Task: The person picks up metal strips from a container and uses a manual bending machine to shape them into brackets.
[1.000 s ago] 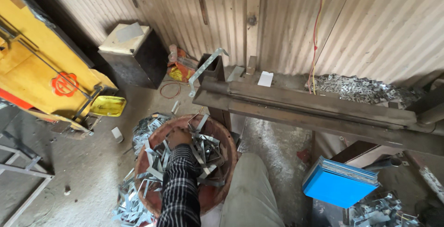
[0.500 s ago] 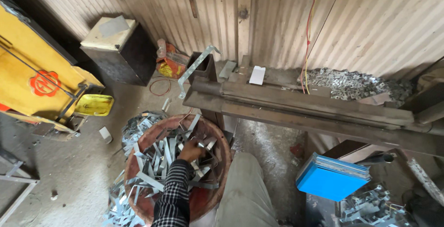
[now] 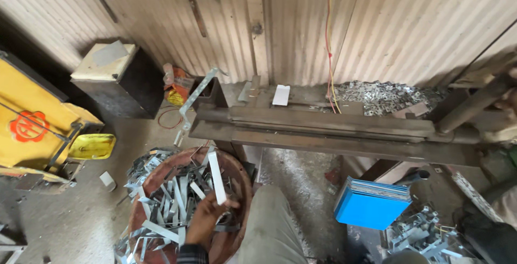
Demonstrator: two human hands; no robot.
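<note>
metal strip [image 3: 216, 177] pinched in left hand [image 3: 207, 218] fingers.

floor [image 3: 81, 210] left of basin [image 3: 239, 175] open; steel beam [image 3: 334, 132] blocks forward, blue stack [image 3: 371, 210] right.

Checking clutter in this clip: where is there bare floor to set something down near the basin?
Bare floor lies left of the round basin, below the yellow machine. Crowded: the basin, full of metal strips where the left hand holds a strip, and scrap by the blue stack.

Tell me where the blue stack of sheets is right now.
Head view, lower right: the blue stack of sheets sits under the long metal bench, right of the person's knee.
</note>
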